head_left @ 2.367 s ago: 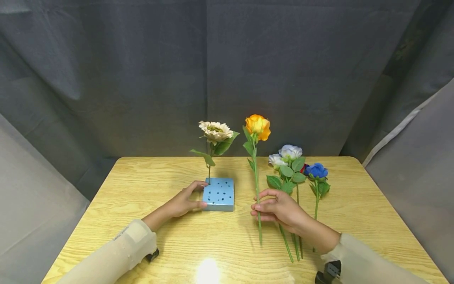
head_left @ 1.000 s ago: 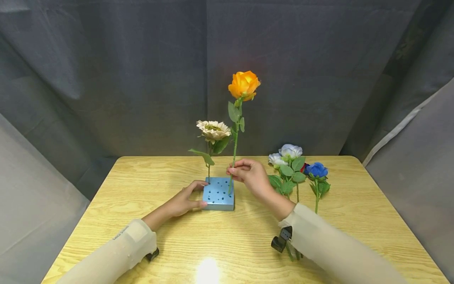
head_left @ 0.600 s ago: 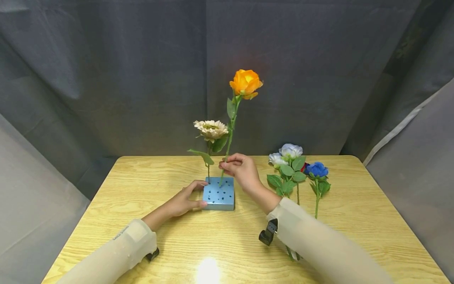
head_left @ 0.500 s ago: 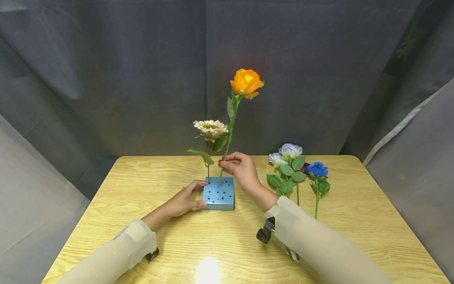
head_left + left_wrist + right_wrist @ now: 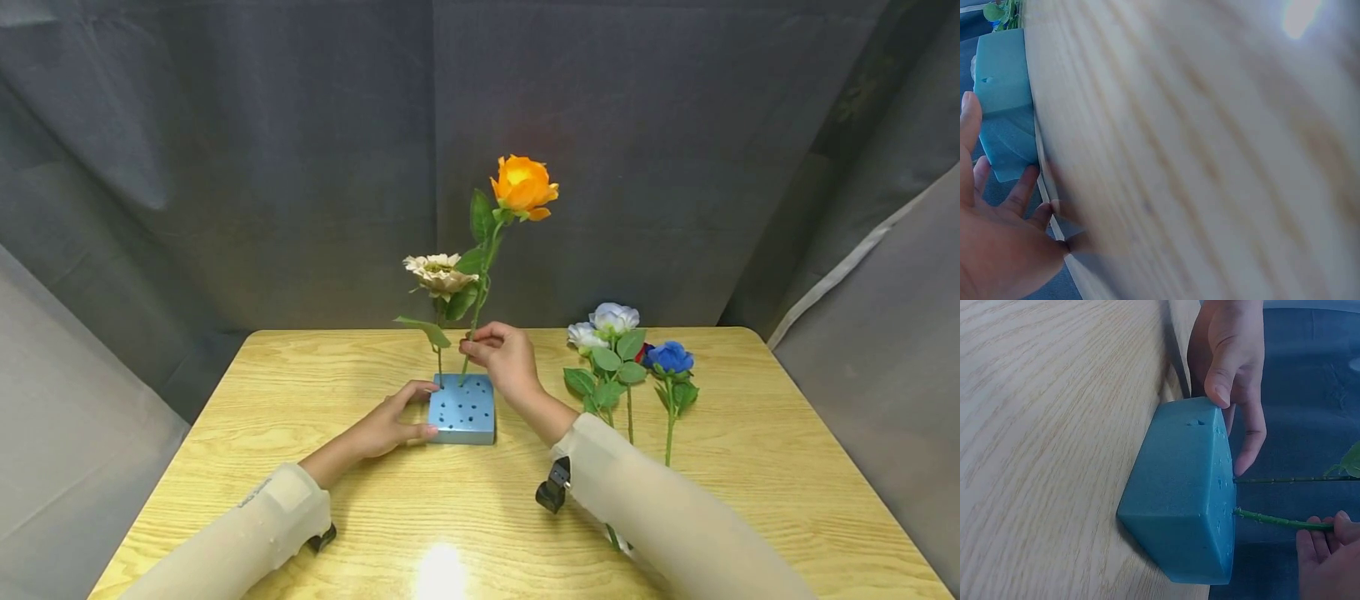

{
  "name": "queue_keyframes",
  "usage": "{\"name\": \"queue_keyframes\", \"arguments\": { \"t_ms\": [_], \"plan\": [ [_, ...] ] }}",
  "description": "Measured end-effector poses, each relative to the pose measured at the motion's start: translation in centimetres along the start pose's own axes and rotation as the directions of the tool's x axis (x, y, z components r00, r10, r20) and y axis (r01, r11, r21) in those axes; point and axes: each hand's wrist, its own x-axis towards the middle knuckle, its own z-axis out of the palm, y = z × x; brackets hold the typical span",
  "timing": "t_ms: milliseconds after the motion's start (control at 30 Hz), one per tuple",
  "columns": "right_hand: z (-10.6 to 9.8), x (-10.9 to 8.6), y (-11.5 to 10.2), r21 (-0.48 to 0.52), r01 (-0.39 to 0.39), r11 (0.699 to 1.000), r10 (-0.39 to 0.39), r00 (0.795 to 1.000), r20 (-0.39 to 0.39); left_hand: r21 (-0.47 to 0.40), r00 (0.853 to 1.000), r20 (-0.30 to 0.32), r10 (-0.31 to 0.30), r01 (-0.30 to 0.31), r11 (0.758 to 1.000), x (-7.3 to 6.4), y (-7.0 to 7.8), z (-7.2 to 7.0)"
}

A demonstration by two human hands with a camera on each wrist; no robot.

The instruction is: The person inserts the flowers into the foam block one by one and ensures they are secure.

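Note:
A light blue foam block [image 5: 462,410] dotted with holes sits on the table. My left hand [image 5: 390,426] holds its left side, thumb at the near corner and forefinger at the far one. A cream daisy-like flower [image 5: 441,276] stands upright in the block's far left corner. Between thumb and fingers my right hand [image 5: 504,359] pinches the green stem of an orange rose [image 5: 525,187], low down. That stem leans slightly right, its lower end at a hole in the block's far edge, right of the cream flower. The right wrist view shows the stem [image 5: 1282,521] meeting the foam [image 5: 1169,465].
On the right of the wooden table [image 5: 360,517] lie a stem with white roses [image 5: 614,318], a blue rose [image 5: 670,357] and a partly hidden red flower [image 5: 642,353]. My right sleeve covers some of their stems. A grey curtain [image 5: 337,167] hangs behind the table.
My right hand has carried the orange rose up and left from beside the other flowers to the block, and its stem has come down at the far edge. The left hand has stayed put.

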Motion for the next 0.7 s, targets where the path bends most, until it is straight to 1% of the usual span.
{"name": "queue_keyframes", "arguments": {
  "t_ms": [267, 600, 633, 700],
  "plan": [
    [-0.08, -0.23, 0.25, -0.044, 0.005, 0.999, -0.005, 1.0, 0.007, 0.013, 0.999, 0.009, -0.032, 0.032, 0.999, -0.01, 0.03, -0.02],
    [-0.04, -0.46, 0.64, -0.065, 0.029, 0.997, -0.028, 1.0, 0.013, 0.022, 0.999, 0.001, -0.039, 0.039, 0.999, -0.07, 0.31, 0.05],
    [0.0, -0.68, 0.27, -0.066, 0.03, 0.997, -0.029, 0.999, 0.015, 0.022, 0.999, -0.001, -0.039, 0.039, 0.999, -0.09, 0.33, 0.06],
    [0.01, -0.67, 0.43, -0.063, 0.034, 0.997, -0.033, 0.999, 0.019, 0.023, 0.999, -0.001, -0.038, 0.038, 0.999, -0.11, 0.36, 0.06]
  ]
}}
